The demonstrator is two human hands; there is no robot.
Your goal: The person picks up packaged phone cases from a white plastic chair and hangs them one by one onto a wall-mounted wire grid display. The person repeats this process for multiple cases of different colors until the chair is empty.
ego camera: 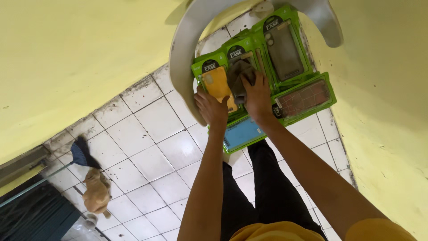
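Note:
Several green phone-case packages lie fanned out on a white tiled floor in the corner of a yellow wall. My left hand (211,107) rests on the package with a yellow case (217,82). My right hand (257,93) presses a grey cloth (238,78) onto the neighbouring package with a dark case. Further right lie a package with a grey case (285,44), one with a clear case (303,99), and below my hands one with a blue case (243,134). My black trouser legs show beneath.
A grey curved chair part (187,53) arches over the packages. At the lower left, a blue-headed broom (80,154), a tan cloth heap (96,192) and a dark grille (35,214) sit on the stained white tiles (151,151).

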